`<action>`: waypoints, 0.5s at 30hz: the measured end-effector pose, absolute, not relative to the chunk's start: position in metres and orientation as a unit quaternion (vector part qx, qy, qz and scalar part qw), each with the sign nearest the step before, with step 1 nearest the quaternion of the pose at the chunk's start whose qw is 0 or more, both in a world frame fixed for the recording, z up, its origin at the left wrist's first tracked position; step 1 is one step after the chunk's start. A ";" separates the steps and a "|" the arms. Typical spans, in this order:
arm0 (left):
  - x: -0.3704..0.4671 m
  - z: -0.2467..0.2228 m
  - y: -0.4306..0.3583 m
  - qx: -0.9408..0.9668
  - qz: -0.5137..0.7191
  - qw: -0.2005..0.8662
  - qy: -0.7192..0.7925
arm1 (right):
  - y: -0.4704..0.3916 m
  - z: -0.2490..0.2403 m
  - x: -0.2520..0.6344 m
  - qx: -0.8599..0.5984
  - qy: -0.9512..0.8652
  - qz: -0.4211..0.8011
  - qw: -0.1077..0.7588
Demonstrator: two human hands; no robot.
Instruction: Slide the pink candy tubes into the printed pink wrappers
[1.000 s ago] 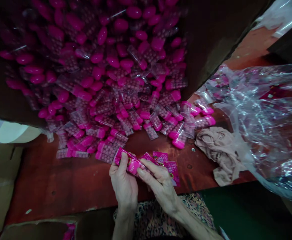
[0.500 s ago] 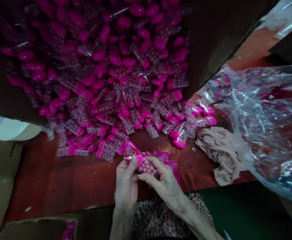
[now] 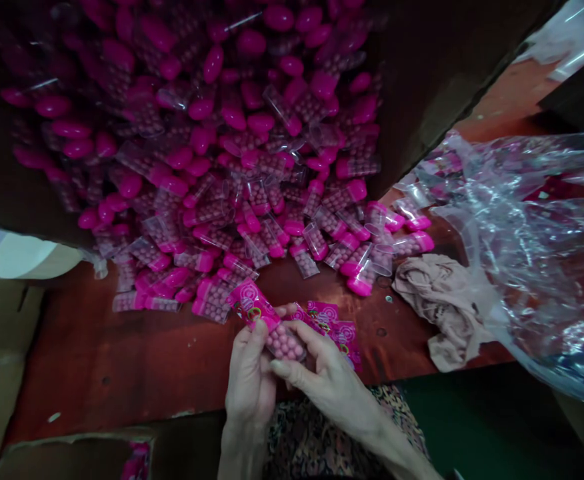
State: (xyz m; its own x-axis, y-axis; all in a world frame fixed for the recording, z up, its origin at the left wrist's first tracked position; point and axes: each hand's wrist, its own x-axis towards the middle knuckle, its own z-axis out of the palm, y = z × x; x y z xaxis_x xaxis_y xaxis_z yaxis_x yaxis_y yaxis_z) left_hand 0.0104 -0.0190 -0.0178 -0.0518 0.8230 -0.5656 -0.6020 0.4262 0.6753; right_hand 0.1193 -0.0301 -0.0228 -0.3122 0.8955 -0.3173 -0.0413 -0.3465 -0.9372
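Between my two hands is a clear candy container [image 3: 286, 342] full of round pink candies, with a printed pink wrapper [image 3: 253, 303] over its upper left end. My left hand [image 3: 251, 373] pinches the wrapper with the thumb on top. My right hand [image 3: 325, 370] grips the clear body between thumb and fingers. Just beyond my right hand, several flat printed pink wrappers [image 3: 345, 337] lie on the red-brown table [image 3: 137, 360]. Past them spreads a big heap of similar pink-capped candy containers [image 3: 257, 193].
A large dark box [image 3: 422, 80] encloses the heap at the back. To the right lie a crumpled beige cloth [image 3: 439, 300] and a clear plastic bag [image 3: 532, 267]. A cardboard box [image 3: 82, 460] with pink items stands below the table's front edge; a pale bowl [image 3: 37, 257] is at left.
Both hands have shifted slightly left and down with the candy container. The wrapper reaches a little further up and left, and more of the loose wrappers behind now shows.
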 end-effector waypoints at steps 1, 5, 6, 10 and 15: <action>0.011 -0.018 -0.018 0.108 0.526 0.677 0.504 | -0.031 -0.024 0.118 -0.478 -0.452 0.672 0.341; 0.017 -0.017 -0.016 0.098 0.537 0.663 0.513 | -0.042 -0.027 0.111 -0.554 -0.459 0.615 0.322; 0.020 -0.017 -0.017 0.094 0.537 0.662 0.515 | -0.045 -0.027 0.109 -0.570 -0.459 0.601 0.320; 0.025 -0.015 -0.022 0.073 0.531 0.666 0.519 | -0.052 -0.028 0.103 -0.588 -0.450 0.585 0.332; 0.020 -0.008 -0.020 0.063 0.550 0.656 0.512 | -0.039 -0.019 0.107 -0.527 -0.436 0.629 0.370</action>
State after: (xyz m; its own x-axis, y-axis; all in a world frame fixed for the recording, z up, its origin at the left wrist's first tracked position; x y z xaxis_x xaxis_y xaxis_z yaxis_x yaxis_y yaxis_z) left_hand 0.0196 -0.0196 -0.0082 -0.1302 0.7870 -0.6031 -0.6572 0.3869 0.6468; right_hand 0.1068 -0.0389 -0.0193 -0.1717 0.9244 -0.3406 -0.0060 -0.3467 -0.9379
